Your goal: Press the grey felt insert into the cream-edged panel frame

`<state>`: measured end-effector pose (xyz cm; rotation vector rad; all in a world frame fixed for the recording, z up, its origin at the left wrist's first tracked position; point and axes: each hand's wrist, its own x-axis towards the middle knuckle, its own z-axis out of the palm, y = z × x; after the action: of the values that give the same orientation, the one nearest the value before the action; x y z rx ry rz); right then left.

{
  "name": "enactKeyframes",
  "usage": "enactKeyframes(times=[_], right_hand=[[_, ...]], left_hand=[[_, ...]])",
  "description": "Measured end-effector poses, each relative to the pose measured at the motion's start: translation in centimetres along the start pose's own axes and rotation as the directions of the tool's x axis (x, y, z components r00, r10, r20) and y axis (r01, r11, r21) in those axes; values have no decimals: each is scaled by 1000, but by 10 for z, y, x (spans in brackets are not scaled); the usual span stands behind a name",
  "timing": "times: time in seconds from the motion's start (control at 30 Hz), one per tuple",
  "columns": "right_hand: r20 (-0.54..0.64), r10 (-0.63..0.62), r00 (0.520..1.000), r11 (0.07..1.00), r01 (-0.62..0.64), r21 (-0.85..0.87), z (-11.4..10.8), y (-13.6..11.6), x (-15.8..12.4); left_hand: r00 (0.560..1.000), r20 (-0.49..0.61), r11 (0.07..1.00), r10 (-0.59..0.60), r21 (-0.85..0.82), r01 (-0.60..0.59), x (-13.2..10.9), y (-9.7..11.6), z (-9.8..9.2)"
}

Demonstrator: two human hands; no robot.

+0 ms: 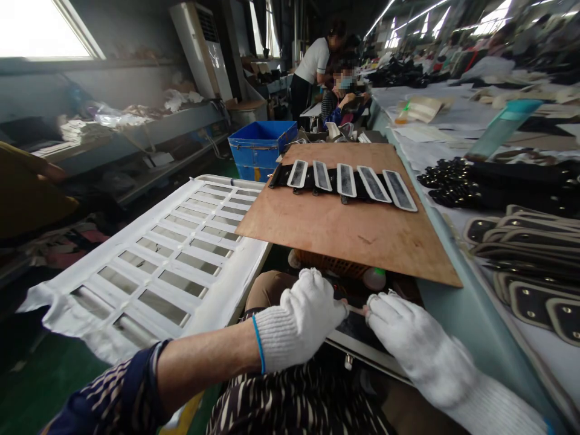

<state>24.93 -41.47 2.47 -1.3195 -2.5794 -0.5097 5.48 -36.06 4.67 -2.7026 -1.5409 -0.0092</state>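
Note:
Both my hands wear white knit gloves and meet just below the near edge of a plywood board [348,229]. My left hand [303,320] is closed, its fingertips pinching a thin small object at the centre. My right hand [412,344] is closed too, pressing on a flat dark strip with a pale border [357,338] that lies across my lap. On the board's far part lies a row of several similar dark strips with white edges [347,180].
A white slatted rack [172,254] lies to the left. A blue bin [260,145] stands beyond it. Stacks of dark padded pieces [530,266] and black parts [448,178] cover the table on the right. Two people are at the far end [326,66].

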Motion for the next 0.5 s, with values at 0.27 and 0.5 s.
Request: enactKeyframes(times=[0.27,0.5], right_hand=[[85,90,992,989,-99,111,-2,15,-37],[147,210,967,923,-246,297,-13,19,-55]], left_hand=[[986,20,985,-168,-41,169,8,13,8],[985,-43,985,-167,-48,165,5,13,21]])
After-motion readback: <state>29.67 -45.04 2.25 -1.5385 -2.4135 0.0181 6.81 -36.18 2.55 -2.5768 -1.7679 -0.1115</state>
